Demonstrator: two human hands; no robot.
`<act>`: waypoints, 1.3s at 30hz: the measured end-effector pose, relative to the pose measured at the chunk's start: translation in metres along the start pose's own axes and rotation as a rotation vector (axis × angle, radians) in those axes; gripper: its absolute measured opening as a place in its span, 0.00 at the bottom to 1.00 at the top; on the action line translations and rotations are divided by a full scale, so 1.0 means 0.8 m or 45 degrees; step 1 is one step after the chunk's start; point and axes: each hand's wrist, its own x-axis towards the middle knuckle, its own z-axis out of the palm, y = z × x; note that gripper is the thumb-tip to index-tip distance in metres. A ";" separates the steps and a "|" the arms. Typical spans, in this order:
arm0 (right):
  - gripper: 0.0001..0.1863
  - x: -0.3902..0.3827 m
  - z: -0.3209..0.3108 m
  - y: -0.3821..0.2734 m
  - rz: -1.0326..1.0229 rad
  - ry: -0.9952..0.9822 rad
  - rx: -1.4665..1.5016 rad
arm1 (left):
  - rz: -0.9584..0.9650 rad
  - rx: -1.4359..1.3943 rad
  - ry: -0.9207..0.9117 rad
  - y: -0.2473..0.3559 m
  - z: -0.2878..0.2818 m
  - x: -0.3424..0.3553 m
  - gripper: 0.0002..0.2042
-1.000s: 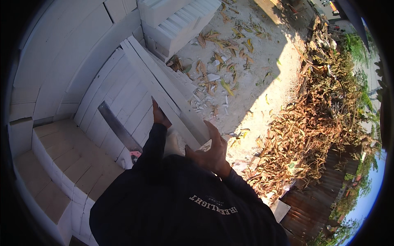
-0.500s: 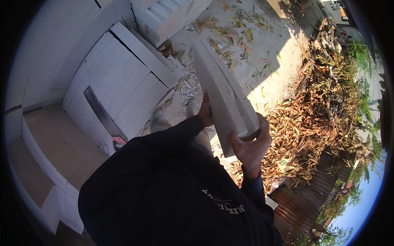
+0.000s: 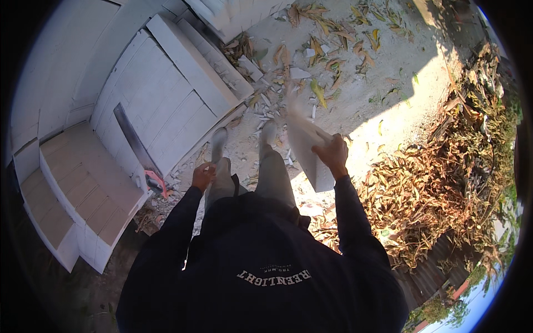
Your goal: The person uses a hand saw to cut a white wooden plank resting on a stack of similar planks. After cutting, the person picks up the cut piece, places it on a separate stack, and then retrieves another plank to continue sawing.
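Note:
In my right hand (image 3: pixel 332 155) I grip a long pale white block (image 3: pixel 315 171) at its side; its far end is blurred. My left hand (image 3: pixel 204 175), off the block, hangs by my left leg (image 3: pixel 221 176) with fingers curled and nothing visible in them. A hand saw (image 3: pixel 139 147) with a pink-red handle leans on the stacked white blocks (image 3: pixel 144 83) to my left, topped by a long white block (image 3: pixel 189 61).
More white blocks form walls (image 3: pixel 72 55) and low steps (image 3: pixel 89 188) on the left. Pale ground with scattered leaves and chips (image 3: pixel 361 83) lies ahead. A heap of dry leaves (image 3: pixel 422 183) and rusty corrugated sheeting (image 3: pixel 444 261) are to the right.
The block has come away from the stack, swung rightward and is now lowered beside my right leg. My left hand has let go and moved left and down.

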 end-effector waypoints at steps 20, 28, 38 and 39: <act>0.43 0.215 0.097 -0.016 0.063 -0.037 0.024 | -0.069 0.364 0.420 -0.084 0.021 -0.098 0.36; 0.46 0.109 0.129 0.051 0.031 -0.046 0.001 | -0.047 0.332 0.385 -0.090 0.013 -0.100 0.36; 0.42 0.040 0.140 0.106 0.014 -0.108 -0.114 | -0.224 0.225 0.392 -0.101 -0.021 -0.119 0.31; 0.42 0.039 0.132 0.110 0.000 -0.109 -0.106 | -0.225 0.199 0.409 -0.102 -0.024 -0.120 0.31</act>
